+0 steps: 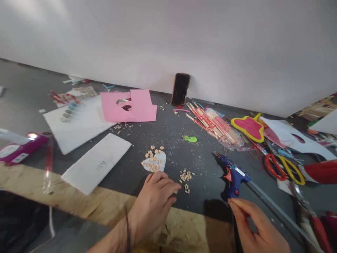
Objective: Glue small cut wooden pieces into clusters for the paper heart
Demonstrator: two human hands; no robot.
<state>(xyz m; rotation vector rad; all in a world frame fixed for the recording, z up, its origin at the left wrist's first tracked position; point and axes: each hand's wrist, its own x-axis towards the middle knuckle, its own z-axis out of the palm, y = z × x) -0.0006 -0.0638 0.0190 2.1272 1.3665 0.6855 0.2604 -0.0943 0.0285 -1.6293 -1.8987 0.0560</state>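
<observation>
Dark surface [155, 131], its white cutout [162, 162] partly covered.
Nearest, the right hand [259, 225] pinches at the handle end of a blue glue gun [235, 179]; the left hand [155, 196] bends at the cutout's near edge. Whether either grip holds anything, I cannot tell. Wooden bits [152, 160] crowd the cutout, its right edge bare; with a loose pile [185, 175] alongside, work seems partway. Beyond stands a phone [180, 88].

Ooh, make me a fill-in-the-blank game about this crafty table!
1. The glue gun is mostly ____.
2. Little wooden pieces lie on a small ____ paper shape.
3. The pink shape on the right has a ____ border.
4. The thing with a dark screen, propped up near the wall, is a ____.

Missing words: blue; white; yellow; phone.
</observation>
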